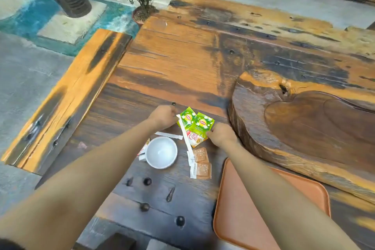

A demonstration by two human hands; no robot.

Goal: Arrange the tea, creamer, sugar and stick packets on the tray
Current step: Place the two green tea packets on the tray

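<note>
Your left hand (163, 116) pinches the top end of a long white stick packet (185, 134), grip closed on it, while your right hand (222, 135) presses its fingers together on the lower edge of the nearer of two green tea packets (200, 126); the second green tea packet (187, 116) lies just beside it, overlapped at one side. Under them sits a creamer packet (193, 138), partly covered by the tea and crossed by the stick.

Nearer to you, two brown sugar packets (202, 161) lie one below the other, touching, with another white stick packet (191, 165) along their left side. A further stick packet (169, 135) lies flat above a white cup (161, 152); something red and white shows behind the cup, too hidden to name. The orange tray (233, 209) waits bare at the lower right of the dark wooden worktop (162, 63), beside a carved wooden slab (304, 124).

These packets look light, thin and floppy, probably slick-surfaced. They should slide over one another easily, so take each by an edge or corner, and the sticks near the middle to stop them sagging. Nothing here looks fragile except the cup.
</note>
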